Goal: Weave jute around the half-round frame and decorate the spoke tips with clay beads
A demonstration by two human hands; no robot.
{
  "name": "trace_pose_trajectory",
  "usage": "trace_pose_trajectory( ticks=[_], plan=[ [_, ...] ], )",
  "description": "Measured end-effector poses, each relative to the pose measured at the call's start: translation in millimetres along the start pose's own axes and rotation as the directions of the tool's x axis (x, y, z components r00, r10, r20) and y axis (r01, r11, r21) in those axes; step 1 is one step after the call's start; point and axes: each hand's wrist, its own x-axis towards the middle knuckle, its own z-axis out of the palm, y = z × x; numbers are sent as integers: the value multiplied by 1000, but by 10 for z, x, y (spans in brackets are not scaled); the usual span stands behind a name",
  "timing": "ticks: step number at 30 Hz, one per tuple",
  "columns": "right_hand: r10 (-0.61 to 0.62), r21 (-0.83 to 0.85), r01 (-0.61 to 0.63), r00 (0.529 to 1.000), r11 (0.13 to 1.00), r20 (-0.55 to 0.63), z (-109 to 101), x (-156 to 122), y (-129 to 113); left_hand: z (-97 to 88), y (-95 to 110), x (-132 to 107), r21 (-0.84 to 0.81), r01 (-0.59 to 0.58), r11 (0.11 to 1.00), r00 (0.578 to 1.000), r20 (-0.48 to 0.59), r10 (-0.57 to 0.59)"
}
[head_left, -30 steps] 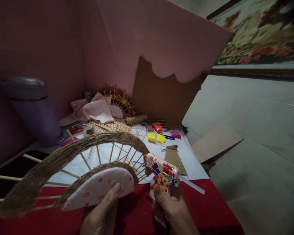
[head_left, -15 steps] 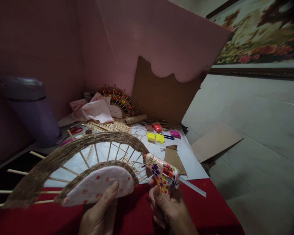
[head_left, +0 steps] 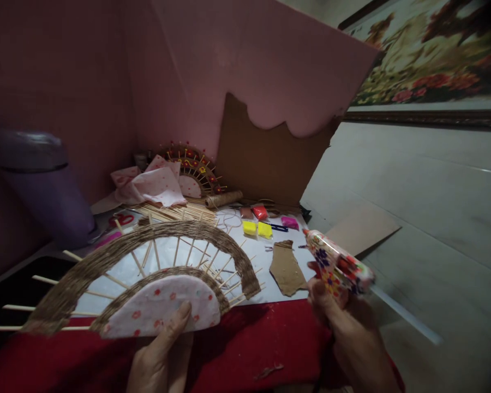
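My left hand [head_left: 166, 349] grips a fan-shaped craft piece [head_left: 163, 305] at its lower edge, thumb on the dotted white fabric and the other fingers behind. Two bands of twine-covered brown arc over that fabric half-circle, joined by thin wooden sticks that poke out past the outer band. Over at the right, my right hand [head_left: 347, 327] is wrapped around the handle of a flower-patterned glue gun [head_left: 339, 267]. Its nozzle points up and left, apart from the fan. A long whitish glue stick [head_left: 407, 316] sticks out of the gun's back.
A torn cardboard piece [head_left: 286, 267], yellow packets [head_left: 257, 229] and a twine roll [head_left: 224, 199] lie on the white surface. Behind are pink fabric [head_left: 151, 183], a finished-looking fan [head_left: 196, 169] and a cardboard sheet [head_left: 270, 158]. A purple tumbler [head_left: 45, 191] stands left, near red scissors [head_left: 123, 220].
My right hand has carried the glue gun rightward, away from the fan's right end, uncovering that end and the torn cardboard. The fan has stayed nearly in place in my left hand.
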Motion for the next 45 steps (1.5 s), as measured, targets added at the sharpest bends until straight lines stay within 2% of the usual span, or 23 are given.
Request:
trace_pose_trajectory(
  ticks=[1, 4, 6, 8, 11, 15, 17, 24, 26, 28, 32, 35, 39, 45],
  plan=[
    [-59, -145, 52, 997, 988, -43, -63, 88, 21, 2, -2, 4, 6, -18, 1000, 1000, -3, 18],
    [-169, -417, 148, 986, 897, -13, -182, 285, 140, -22, -14, 35, 22, -52, 998, 999, 2, 52],
    [-176, -632, 126, 984, 764, -16, -206, 349, 256, -54, -24, 67, 32, -45, 998, 999, 14, 44],
    [-183, -774, 147, 982, 616, 41, -202, 377, 376, -89, -32, 103, 41, -44, 998, 998, 45, 42],
    [-216, -826, 296, 952, 480, 216, -176, 396, 520, -122, -33, 149, 62, -59, 996, 995, 88, 53],
    [-227, -789, 463, 886, 404, 404, -145, 423, 597, -106, -23, 139, 62, -26, 998, 994, 104, 20],
    [-219, -791, 476, 879, 383, 423, -133, 453, 606, -90, -21, 110, 65, -14, 998, 994, 109, 7],
    [-234, -872, 417, 902, 256, 362, -120, 659, 592, -104, -25, 115, 46, 5, 999, 992, 126, -11],
    [-284, -870, 430, 889, 241, 360, -96, 649, 515, -117, -25, 133, 45, 16, 999, 995, 95, -20],
    [-389, -834, 471, 853, 287, 347, -35, 570, 387, -126, -23, 139, 42, 33, 999, 997, 71, -36],
    [-650, -525, 697, 692, 489, 314, 216, 303, 78, -137, -23, 134, 65, 41, 997, 997, 64, -46],
    [-691, -378, 781, 620, 498, 371, 439, 168, -76, -144, -28, 143, 67, 50, 997, 995, 82, -55],
    [-698, -367, 810, 582, 457, 417, 627, 133, -145, -135, -36, 135, 72, 23, 997, 990, 138, -32],
    [-700, -409, 819, 563, 402, 440, 681, 143, -131, -73, -49, 56, 50, -85, 995, 986, 149, 76]
  ],
)
